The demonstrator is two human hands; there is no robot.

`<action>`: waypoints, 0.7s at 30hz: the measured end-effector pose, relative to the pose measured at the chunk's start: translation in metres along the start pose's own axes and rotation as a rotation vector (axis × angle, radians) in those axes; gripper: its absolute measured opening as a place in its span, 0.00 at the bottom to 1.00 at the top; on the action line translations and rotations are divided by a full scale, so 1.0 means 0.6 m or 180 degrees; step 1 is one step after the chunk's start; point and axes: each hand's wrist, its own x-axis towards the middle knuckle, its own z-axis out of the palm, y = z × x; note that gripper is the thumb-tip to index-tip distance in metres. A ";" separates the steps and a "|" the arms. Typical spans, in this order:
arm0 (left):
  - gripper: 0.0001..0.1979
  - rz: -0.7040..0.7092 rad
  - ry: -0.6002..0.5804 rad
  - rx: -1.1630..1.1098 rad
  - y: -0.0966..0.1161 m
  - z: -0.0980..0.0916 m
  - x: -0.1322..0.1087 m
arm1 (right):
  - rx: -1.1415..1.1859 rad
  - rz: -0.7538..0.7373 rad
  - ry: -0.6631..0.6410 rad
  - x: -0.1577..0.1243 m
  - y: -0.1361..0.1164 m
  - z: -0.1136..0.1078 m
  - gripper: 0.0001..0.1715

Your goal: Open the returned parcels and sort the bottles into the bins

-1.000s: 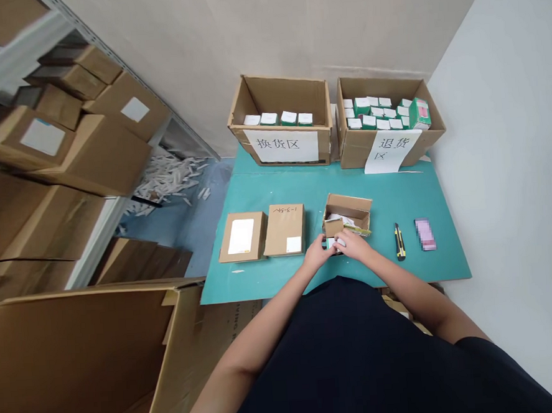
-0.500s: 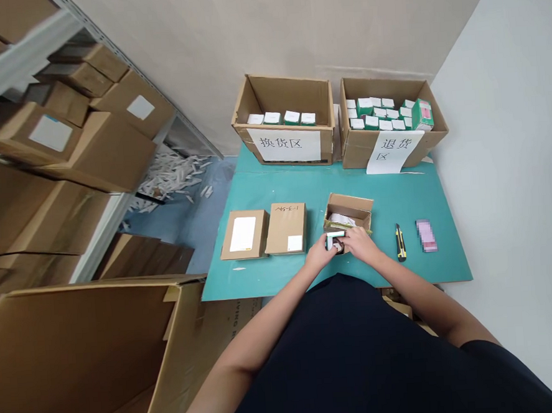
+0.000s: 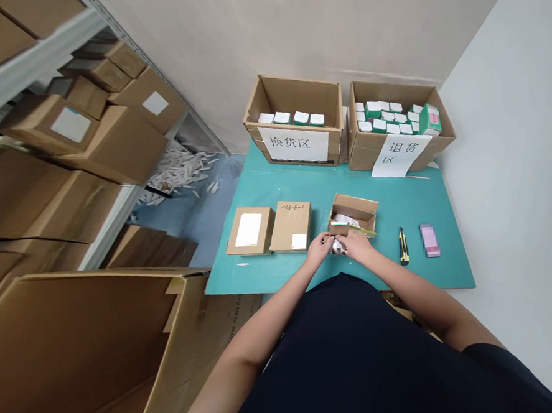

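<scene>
A person in a dark top (image 3: 359, 351) works at a smooth green tabletop (image 3: 312, 182), the fingers of the left hand (image 3: 318, 251) and right hand (image 3: 357, 246) curled nearly closed about a small white-and-dark item (image 3: 338, 247); whether either pinches it is too small to tell. From that item, at one o'clock, stands an open brown cardboard carton (image 3: 357, 205) with white paper (image 3: 346, 219) inside. Two flat, labelled cardboard boxes (image 3: 291, 221) lie toward ten o'clock. At three, a slim yellow-and-black cutter (image 3: 403, 248) rests near a blurred pink rectangle (image 3: 430, 240). Farther off, deep rough-edged bins at eleven (image 3: 304, 92) and one (image 3: 363, 151) o'clock hold crisp-cornered white-and-green packets (image 3: 391, 129), each bin fronted by handwritten white paper.
</scene>
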 end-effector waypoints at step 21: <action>0.15 -0.0099 0.0043 -0.0454 0.048 -0.025 0.022 | 0.0570 -0.0400 0.0004 -0.014 0.028 -0.031 0.39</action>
